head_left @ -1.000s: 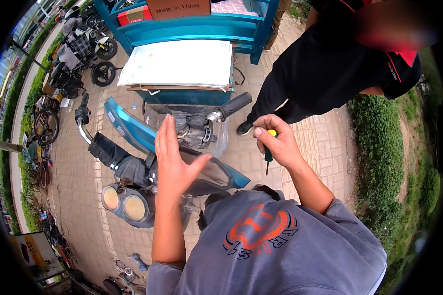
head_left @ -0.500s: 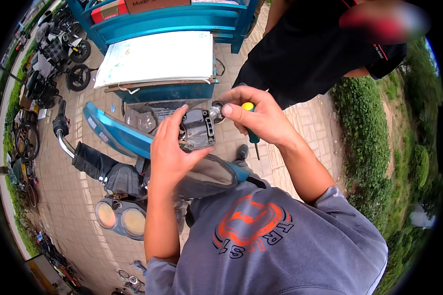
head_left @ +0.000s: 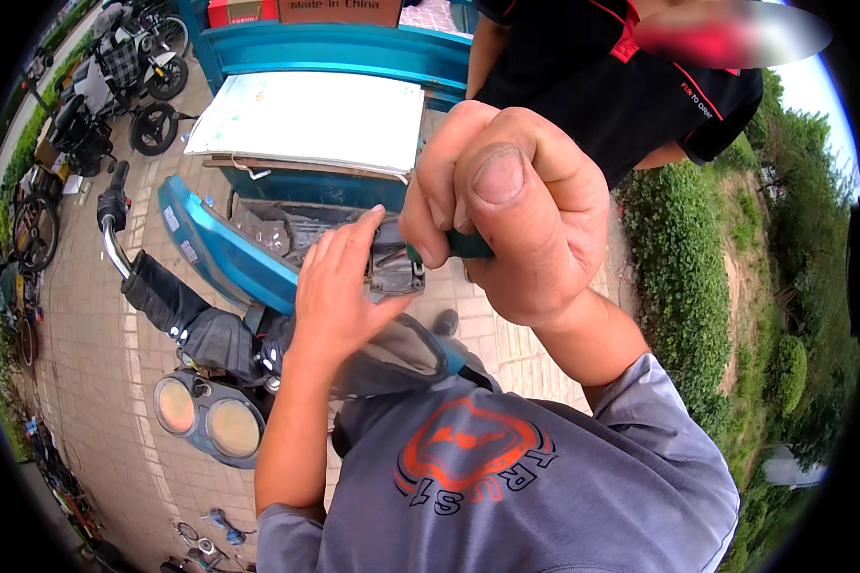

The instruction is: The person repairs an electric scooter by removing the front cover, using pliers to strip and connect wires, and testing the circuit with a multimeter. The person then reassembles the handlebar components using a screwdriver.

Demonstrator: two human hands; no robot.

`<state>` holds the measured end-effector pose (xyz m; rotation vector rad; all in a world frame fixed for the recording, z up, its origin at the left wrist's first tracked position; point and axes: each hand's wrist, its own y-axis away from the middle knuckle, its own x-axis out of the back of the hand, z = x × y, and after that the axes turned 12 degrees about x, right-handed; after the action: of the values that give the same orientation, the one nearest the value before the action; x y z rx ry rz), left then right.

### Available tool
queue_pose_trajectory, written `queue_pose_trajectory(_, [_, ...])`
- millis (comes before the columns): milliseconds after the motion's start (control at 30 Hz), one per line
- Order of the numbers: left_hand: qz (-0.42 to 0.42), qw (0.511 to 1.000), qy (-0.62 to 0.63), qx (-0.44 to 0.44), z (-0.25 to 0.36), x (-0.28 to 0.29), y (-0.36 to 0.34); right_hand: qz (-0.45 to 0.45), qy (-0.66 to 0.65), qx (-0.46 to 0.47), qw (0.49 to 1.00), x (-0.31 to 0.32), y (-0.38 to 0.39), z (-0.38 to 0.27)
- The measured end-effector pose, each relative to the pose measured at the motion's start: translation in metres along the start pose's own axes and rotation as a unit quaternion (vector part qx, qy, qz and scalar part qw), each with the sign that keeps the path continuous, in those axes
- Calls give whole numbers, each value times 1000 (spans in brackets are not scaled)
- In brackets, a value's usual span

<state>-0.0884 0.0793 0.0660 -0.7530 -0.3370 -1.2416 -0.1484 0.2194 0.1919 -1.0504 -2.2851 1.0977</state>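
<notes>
My left hand (head_left: 330, 296) grips a dark grey boxy housing (head_left: 398, 277) from its left side, thumb under its near edge and fingers along the far side. My right hand (head_left: 530, 215) is raised large in front of the housing, its fingers curled tight around a screwdriver (head_left: 470, 245). Only a bit of the green handle shows between the fingers; the shaft is hidden. The hand covers part of the housing's right side.
Below my arms is a blue three-wheeled vehicle with a handlebar (head_left: 115, 244), round twin gauges (head_left: 231, 430) and a seat. A white board (head_left: 311, 115) lies on its blue box. A person in a black shirt (head_left: 583, 86) stands at far right. Parked bikes (head_left: 96, 105) line the left.
My right hand has come up and closer to the view, closing round the screwdriver, whose shaft no longer shows. The left hand keeps the housing, now slightly lower in view.
</notes>
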Motion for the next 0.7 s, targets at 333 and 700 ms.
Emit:
queue_pose_trajectory(333, [82, 995, -8, 63, -7, -10, 5, -41, -7, 34, 999, -13, -5, 3])
queue_pose_trajectory(700, [112, 984, 19, 139, 5, -3, 5, -148, -73, 94, 982, -16, 0, -2])
